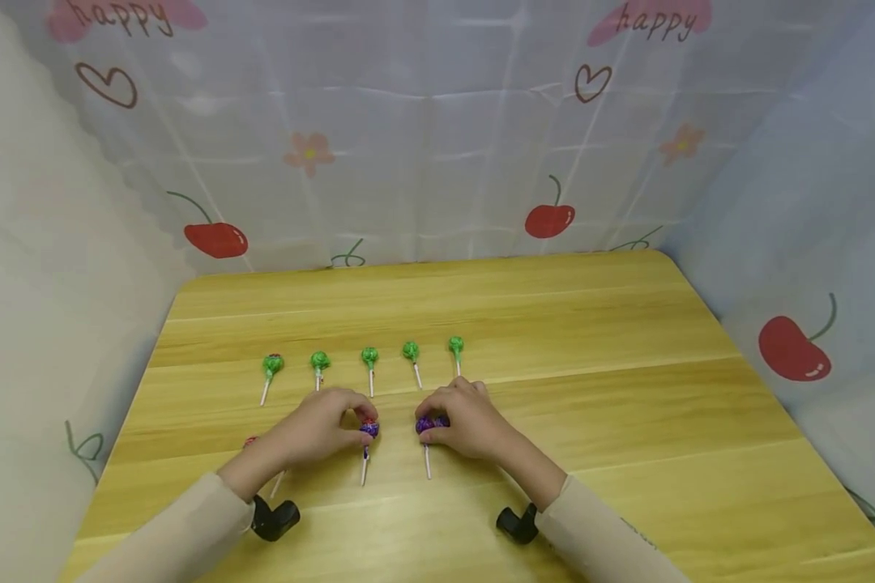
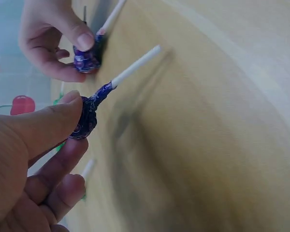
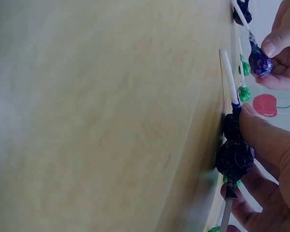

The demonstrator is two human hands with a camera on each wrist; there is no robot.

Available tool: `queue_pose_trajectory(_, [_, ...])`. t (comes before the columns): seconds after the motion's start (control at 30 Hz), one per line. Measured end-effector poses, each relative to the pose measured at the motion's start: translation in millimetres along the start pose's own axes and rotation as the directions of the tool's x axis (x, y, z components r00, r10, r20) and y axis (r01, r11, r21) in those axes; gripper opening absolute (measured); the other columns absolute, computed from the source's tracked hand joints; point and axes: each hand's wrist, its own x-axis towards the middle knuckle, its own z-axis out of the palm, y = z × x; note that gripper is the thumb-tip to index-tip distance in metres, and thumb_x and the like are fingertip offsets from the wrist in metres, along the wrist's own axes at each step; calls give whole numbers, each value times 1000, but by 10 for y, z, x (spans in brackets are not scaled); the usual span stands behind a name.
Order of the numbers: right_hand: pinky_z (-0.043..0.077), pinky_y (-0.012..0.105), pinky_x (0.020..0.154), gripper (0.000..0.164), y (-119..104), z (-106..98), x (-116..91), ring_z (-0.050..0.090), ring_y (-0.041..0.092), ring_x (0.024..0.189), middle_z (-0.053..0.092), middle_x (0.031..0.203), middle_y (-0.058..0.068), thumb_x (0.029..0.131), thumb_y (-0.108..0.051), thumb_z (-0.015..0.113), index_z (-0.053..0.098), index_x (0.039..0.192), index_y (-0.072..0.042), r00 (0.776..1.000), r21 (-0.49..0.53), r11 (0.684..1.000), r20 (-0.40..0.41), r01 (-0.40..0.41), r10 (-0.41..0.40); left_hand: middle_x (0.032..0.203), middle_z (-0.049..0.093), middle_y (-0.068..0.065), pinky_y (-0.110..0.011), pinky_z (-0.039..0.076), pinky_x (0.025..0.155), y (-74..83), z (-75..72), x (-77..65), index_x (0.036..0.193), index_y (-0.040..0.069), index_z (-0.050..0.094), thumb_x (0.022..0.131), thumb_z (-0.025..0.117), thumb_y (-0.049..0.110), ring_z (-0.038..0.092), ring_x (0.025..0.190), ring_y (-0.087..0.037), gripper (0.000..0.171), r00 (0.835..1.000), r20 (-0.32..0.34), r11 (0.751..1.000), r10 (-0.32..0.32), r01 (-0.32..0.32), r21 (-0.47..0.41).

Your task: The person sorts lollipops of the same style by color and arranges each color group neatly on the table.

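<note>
My left hand (image 1: 324,427) pinches a purple-wrapped lollipop (image 2: 88,116) by its head, between thumb and fingers. The white stick points toward me, and in the left wrist view the candy is held off the table. To its right, my right hand (image 1: 465,419) holds two purple lollipops at their heads. One purple lollipop (image 3: 233,124) has its stick toward me; the other lollipop (image 3: 235,159) has its stick pointing the opposite way. Another lollipop (image 1: 251,442) lies under my left forearm, mostly hidden. Beyond both hands, several green-wrapped lollipops (image 1: 369,356) lie in a row, sticks toward me.
The wooden table (image 1: 591,356) extends to both sides and behind the green row. A printed curtain (image 1: 423,162) hangs along its back edge and sides. A black device (image 1: 275,518) sits at my left wrist, and another black device (image 1: 518,525) at my right.
</note>
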Motion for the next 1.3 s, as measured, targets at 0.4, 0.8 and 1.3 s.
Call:
queue_pose_trajectory(0.4, [27, 36, 84, 24, 13, 18, -7, 46, 9, 93, 73, 111, -11, 84, -33, 79, 76, 105, -24, 1000, 19, 1000, 1, -16, 16, 88, 67, 19, -39, 37, 85, -135, 148, -25, 91, 29, 72, 83, 80, 32, 55, 90, -8, 12, 999, -33, 998, 20, -18, 61])
queue_pose_trajectory(0.8, [26, 35, 84, 26, -141, -74, 77, 49, 17, 95, 72, 108, -13, 85, -34, 78, 75, 108, -23, 1000, 82, 997, -30, -7, 10, 94, 69, 16, -37, 36, 84, -118, 154, -41, 92, 27, 72, 83, 80, 31, 54, 90, -9, 12, 998, -51, 997, 22, -18, 75])
queue_pose_trajectory(1.3, [28, 37, 89, 24, -190, 45, 117, 47, 11, 96, 72, 110, -13, 84, -34, 79, 75, 106, -24, 1000, -30, 1000, 22, 6, -5, 97, 70, 15, -38, 38, 84, -135, 162, -57, 95, 28, 73, 83, 80, 34, 55, 92, -8, 15, 996, -81, 995, 35, -27, 93])
